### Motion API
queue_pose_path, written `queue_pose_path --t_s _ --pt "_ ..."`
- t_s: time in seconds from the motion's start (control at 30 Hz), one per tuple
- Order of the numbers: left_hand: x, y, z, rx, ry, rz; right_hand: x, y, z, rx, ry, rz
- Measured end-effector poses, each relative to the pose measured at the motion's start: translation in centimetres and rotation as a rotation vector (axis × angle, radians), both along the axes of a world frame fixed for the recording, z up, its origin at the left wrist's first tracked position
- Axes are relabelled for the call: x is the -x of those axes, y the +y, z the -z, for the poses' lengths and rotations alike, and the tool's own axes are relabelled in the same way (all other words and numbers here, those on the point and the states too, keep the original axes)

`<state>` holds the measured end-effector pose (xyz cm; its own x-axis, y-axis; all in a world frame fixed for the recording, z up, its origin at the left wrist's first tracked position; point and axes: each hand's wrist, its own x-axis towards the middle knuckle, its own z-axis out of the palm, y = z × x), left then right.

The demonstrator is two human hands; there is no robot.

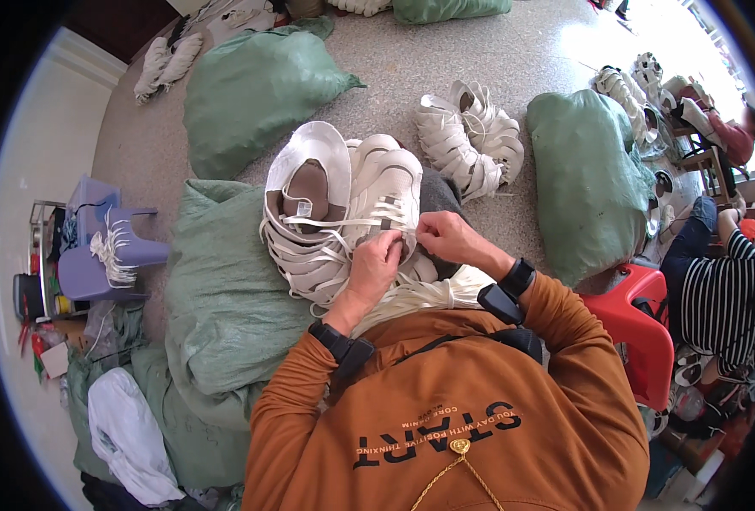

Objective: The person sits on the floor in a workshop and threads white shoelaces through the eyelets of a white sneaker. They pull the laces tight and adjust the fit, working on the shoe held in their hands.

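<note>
A white shoe upper [386, 183] lies in front of me, with white lace [388, 209] crossing its eyelets. My left hand [374, 268] is closed on the near part of this upper, fingertips at the eyelet rows. At its right edge, my right hand [456, 238] pinches with thumb and forefinger, apparently on the shoelace; the tip of what it holds is too small to see clearly. Against the upper's left side leans a nest of stacked white shoe uppers [309, 247] with a brown insole-like lining. A bundle of loose white laces [433, 294] lies across my lap.
Stuffed green sacks stand at the far left [254, 94], right [582, 179] and near left [228, 289]. More stacked uppers [467, 140] lie on the floor ahead. A purple stool [109, 264] is on my left, a red stool [637, 332] on my right. Other people sit farther right.
</note>
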<state>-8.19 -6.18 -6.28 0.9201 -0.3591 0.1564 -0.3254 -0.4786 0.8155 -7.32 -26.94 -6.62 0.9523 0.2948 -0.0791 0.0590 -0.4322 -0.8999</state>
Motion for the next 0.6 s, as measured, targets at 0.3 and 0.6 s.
queue_pose_path --t_s 0.3,0.6 --pt "0.3 -0.1 1.0 0.010 -0.015 -0.039 -0.6 1.3 -2.0 0.352 -0.267 -0.070" --pt "0.3 -0.4 1.3 0.100 0.063 -0.030 -0.5 1.4 -1.3 0.198 -0.277 -0.020"
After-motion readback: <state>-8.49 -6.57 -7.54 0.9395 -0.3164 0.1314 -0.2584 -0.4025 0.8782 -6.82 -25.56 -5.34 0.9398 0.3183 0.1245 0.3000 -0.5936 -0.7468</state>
